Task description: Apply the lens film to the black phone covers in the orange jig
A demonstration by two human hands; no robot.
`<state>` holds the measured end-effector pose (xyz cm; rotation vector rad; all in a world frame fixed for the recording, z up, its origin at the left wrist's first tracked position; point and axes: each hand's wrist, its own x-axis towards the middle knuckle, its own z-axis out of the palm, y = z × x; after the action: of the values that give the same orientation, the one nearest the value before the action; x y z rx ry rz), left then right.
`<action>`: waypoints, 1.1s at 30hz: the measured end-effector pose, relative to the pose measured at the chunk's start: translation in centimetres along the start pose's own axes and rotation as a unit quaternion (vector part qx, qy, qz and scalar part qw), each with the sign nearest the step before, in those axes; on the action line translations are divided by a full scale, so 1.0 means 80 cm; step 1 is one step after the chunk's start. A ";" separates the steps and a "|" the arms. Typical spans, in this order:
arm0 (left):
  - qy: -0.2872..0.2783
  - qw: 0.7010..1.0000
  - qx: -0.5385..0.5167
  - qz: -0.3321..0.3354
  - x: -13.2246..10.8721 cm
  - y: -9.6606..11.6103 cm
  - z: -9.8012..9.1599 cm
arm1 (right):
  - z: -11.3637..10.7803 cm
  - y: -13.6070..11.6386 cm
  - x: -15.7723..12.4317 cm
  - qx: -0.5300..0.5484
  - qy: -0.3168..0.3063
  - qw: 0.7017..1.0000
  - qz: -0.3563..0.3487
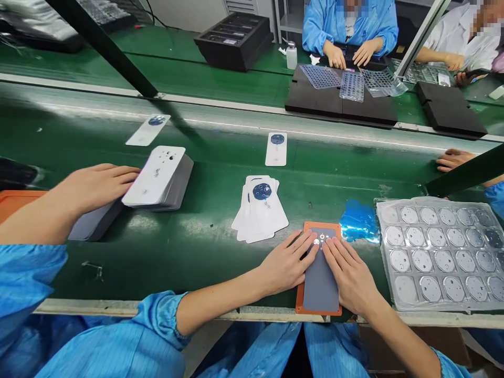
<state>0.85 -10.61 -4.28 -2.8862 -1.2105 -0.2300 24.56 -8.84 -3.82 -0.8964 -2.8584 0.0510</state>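
Note:
A grey phone-shaped panel (321,283) lies in an orange frame-like fixture (300,300) at the table's front edge. My left hand (284,265) rests on the panel's upper left part, fingers stretched out and tips near its small holes. From the other side, my right hand (348,272) lies flat along the upper right edge, fingers extended. Neither hand grips anything. Left of the fixture is a fanned pile of white cards (260,215), the top one carrying a dark round piece. Blue film (359,223) lies just right of the fixture.
A clear tray (407,302) of round discs stands at right. A co-worker's hand (98,189) touches a stack of white cards (157,176) at left. Single cards lie farther back (276,149). A dark post (468,168) slants in at right; other people work across the line.

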 end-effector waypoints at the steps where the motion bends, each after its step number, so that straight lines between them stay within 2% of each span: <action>1: 0.021 1.000 0.006 -0.001 -0.002 0.002 0.002 | -0.001 -0.001 -0.005 0.000 0.000 1.000 0.001; 5: 0.068 0.997 0.026 -0.009 -0.009 0.013 0.011 | -0.002 -0.006 -0.018 0.004 -0.005 1.000 0.014; 9: 0.055 0.998 -0.011 -0.013 -0.010 0.016 0.015 | 0.000 -0.006 -0.016 0.019 -0.012 1.000 0.020; 13: 0.014 0.998 -0.060 -0.019 -0.010 0.014 0.007 | 0.004 -0.001 -0.011 0.034 0.001 0.999 0.018; 18: -0.023 0.985 -0.168 -0.023 -0.019 -0.002 -0.016 | 0.009 0.009 -0.014 0.043 0.045 0.998 -0.007; 21: 0.011 0.962 -0.270 -0.042 -0.015 -0.018 -0.026 | 0.005 0.015 -0.013 0.079 0.119 0.989 -0.024; 23: 0.083 0.929 -0.346 -0.100 -0.003 -0.024 -0.031 | -0.002 0.017 -0.011 0.168 0.192 0.967 -0.004; 24: 0.124 0.905 -0.384 -0.132 0.005 -0.024 -0.033 | -0.005 0.018 -0.010 0.232 0.226 0.946 0.019; 26: 0.188 0.852 -0.455 -0.177 0.022 -0.019 -0.040 | -0.008 0.021 -0.009 0.361 0.284 0.885 0.079; 28: 0.233 0.817 -0.495 -0.181 0.037 -0.007 -0.050 | -0.005 0.026 -0.010 0.454 0.323 0.821 0.123; 30: 0.274 0.815 -0.488 -0.152 0.049 0.007 -0.061 | 0.004 0.033 -0.012 0.503 0.339 0.783 0.140; 33: 0.338 0.841 -0.418 -0.066 0.060 0.026 -0.076 | 0.018 0.041 -0.014 0.535 0.305 0.774 0.148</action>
<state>4.87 -9.02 2.52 -2.7440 -1.3404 -2.0207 27.12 -6.73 -5.61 -0.8147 -1.5952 1.0670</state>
